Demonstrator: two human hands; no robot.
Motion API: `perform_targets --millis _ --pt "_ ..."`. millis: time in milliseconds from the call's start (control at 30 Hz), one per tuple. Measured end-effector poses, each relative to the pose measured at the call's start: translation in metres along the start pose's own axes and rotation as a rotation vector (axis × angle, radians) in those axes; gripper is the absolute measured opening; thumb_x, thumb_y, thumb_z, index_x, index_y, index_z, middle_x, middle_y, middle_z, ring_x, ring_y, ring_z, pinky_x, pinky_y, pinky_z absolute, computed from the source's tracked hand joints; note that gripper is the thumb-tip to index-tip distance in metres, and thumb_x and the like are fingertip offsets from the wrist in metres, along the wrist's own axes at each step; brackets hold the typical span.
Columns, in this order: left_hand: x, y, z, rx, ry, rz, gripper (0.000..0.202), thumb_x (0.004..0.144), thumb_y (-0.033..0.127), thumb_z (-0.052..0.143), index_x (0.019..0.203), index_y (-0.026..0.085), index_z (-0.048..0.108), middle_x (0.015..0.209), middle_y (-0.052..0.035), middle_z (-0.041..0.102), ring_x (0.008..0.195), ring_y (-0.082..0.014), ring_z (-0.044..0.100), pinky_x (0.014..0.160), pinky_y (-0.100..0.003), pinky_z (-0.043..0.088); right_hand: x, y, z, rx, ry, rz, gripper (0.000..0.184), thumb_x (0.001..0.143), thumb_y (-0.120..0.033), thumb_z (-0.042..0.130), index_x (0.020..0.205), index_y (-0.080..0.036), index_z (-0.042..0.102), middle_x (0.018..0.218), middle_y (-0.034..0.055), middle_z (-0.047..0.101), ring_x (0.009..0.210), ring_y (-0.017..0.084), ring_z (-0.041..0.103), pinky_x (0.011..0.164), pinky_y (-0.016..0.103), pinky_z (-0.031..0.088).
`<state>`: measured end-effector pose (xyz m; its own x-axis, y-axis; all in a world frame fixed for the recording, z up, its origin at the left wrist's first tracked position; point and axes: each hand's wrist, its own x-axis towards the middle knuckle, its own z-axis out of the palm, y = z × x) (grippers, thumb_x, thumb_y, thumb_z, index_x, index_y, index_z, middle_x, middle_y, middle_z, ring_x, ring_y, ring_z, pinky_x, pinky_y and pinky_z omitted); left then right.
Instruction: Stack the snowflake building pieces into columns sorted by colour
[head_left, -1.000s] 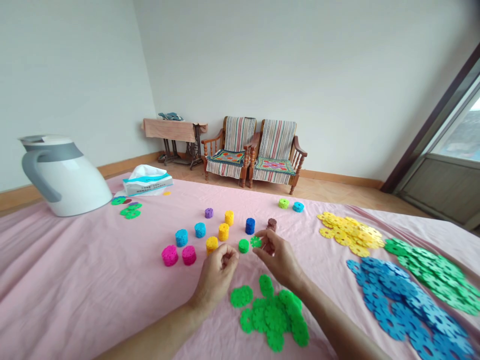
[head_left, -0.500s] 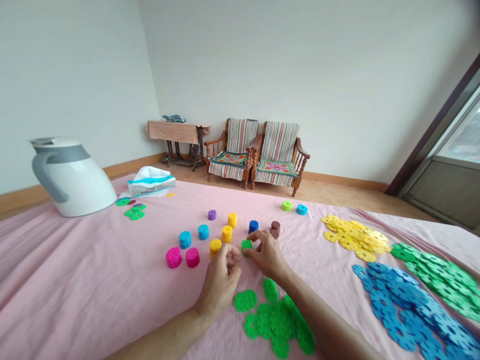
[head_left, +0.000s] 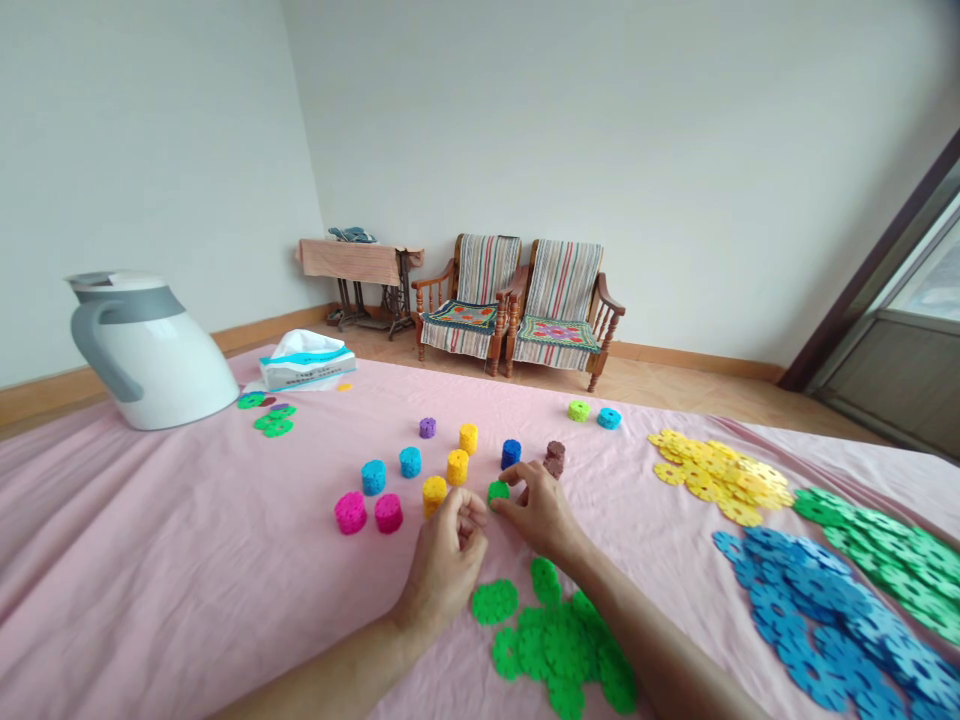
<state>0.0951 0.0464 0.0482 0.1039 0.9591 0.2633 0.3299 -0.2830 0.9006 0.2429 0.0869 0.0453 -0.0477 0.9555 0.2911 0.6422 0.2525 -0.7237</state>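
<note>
A short stack of green notched discs (head_left: 497,492) stands on the pink cloth. My right hand (head_left: 541,508) has thumb and index finger closed around it. Just left of the stack, my left hand (head_left: 450,550) hovers with its fingers curled together; whatever they hold, if anything, is hidden. A yellow disc stack (head_left: 433,494) is right behind the left hand. Beyond the right hand stand a dark blue stack (head_left: 511,453) and brown stacks (head_left: 555,456). Loose green discs (head_left: 551,640) lie in a pile below my wrists, partly covered by the right forearm.
Pink stacks (head_left: 350,513) and light blue stacks (head_left: 373,477) stand to the left. Loose yellow discs (head_left: 720,477), blue discs (head_left: 832,620) and green discs (head_left: 892,555) are heaped at right. A white jug (head_left: 165,360) and tissue pack (head_left: 309,366) sit at far left.
The whole view has shifted slightly. Both hands keep nearly the same pose beside the green stack, and the other stacks stay where they were.
</note>
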Motion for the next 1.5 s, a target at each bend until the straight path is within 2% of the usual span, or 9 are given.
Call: perform_targets --millis 133,267,300,433,533,800,1000,1267,1500 --pt "0.001 0.000 0.000 -0.007 -0.004 -0.012 0.024 0.064 0.002 0.042 0.080 0.018 0.049 0.078 0.0006 0.057 0.067 -0.0129 0.056 0.061 -0.024 0.045 0.001 -0.003 -0.003 -0.003 -0.006 0.000 0.024 0.066 -0.018 0.065 0.090 -0.014 0.061 0.087 0.0042 0.056 0.056 0.009 0.050 0.061 0.026 0.044" --pt "0.001 0.002 0.000 -0.029 0.002 -0.004 0.024 0.063 0.002 0.042 0.079 0.018 0.050 0.077 0.0007 0.057 0.069 -0.0135 0.057 0.061 -0.023 0.044 -0.002 -0.011 -0.028 -0.029 -0.072 -0.031 0.018 0.069 -0.016 0.060 0.087 -0.015 0.059 0.086 0.0038 0.059 0.058 0.009 0.052 0.058 0.023 0.043" --pt "0.000 0.002 0.000 -0.032 0.001 0.000 0.024 0.063 0.002 0.042 0.079 0.018 0.051 0.077 0.0007 0.057 0.069 -0.0136 0.057 0.062 -0.023 0.044 -0.004 -0.014 -0.038 -0.048 -0.133 -0.065 0.013 0.069 -0.012 0.057 0.082 -0.015 0.059 0.081 0.0027 0.059 0.062 0.010 0.053 0.059 0.023 0.043" --pt "0.000 0.004 0.000 -0.033 -0.008 0.011 0.022 0.065 0.003 0.042 0.078 0.018 0.051 0.076 0.0008 0.057 0.069 -0.0133 0.057 0.062 -0.023 0.044 -0.011 -0.018 -0.074 -0.124 -0.688 -0.162 0.023 0.059 -0.006 0.058 0.079 -0.018 0.060 0.071 -0.0017 0.059 0.063 0.011 0.055 0.054 0.019 0.039" --pt "0.000 0.004 0.000 -0.041 -0.005 0.011 0.019 0.066 0.005 0.044 0.077 0.018 0.051 0.076 0.0010 0.058 0.068 -0.0130 0.057 0.062 -0.023 0.044 -0.016 -0.018 -0.083 -0.201 -0.798 -0.174 0.033 0.054 -0.006 0.063 0.085 -0.018 0.060 0.074 -0.0021 0.059 0.064 0.011 0.055 0.054 0.020 0.039" --pt "0.000 0.004 0.000 -0.028 -0.015 0.011 0.019 0.066 0.005 0.043 0.077 0.018 0.051 0.075 0.0009 0.057 0.067 -0.0125 0.056 0.062 -0.023 0.044 -0.023 -0.008 -0.072 -0.149 -0.645 -0.231 0.035 0.051 -0.004 0.061 0.081 -0.023 0.063 0.072 -0.0035 0.058 0.061 0.011 0.052 0.055 0.021 0.037" --pt "0.001 0.003 0.000 -0.022 -0.022 0.020 0.022 0.066 0.003 0.042 0.078 0.018 0.051 0.076 0.0006 0.058 0.068 -0.0126 0.056 0.062 -0.023 0.044 -0.019 -0.013 -0.071 -0.127 -0.551 -0.207 0.025 0.055 -0.009 0.058 0.078 -0.020 0.060 0.071 -0.0014 0.058 0.061 0.012 0.053 0.052 0.021 0.037" --pt "0.000 0.004 0.001 -0.026 -0.006 0.006 0.023 0.065 0.002 0.041 0.078 0.017 0.052 0.076 0.0003 0.059 0.068 -0.0128 0.057 0.060 -0.022 0.044 -0.001 -0.012 -0.033 -0.061 -0.040 -0.206 0.016 0.069 -0.013 0.058 0.083 -0.018 0.056 0.078 0.0007 0.058 0.067 0.012 0.055 0.062 0.025 0.043" --pt "-0.001 0.008 0.000 -0.029 -0.002 -0.004 0.023 0.064 0.002 0.041 0.077 0.018 0.052 0.074 0.0011 0.059 0.066 -0.0124 0.057 0.059 -0.021 0.043 0.001 -0.003 -0.013 -0.033 0.034 -0.179 0.019 0.069 -0.014 0.061 0.088 -0.019 0.060 0.082 0.0019 0.061 0.070 0.014 0.057 0.062 0.026 0.043"
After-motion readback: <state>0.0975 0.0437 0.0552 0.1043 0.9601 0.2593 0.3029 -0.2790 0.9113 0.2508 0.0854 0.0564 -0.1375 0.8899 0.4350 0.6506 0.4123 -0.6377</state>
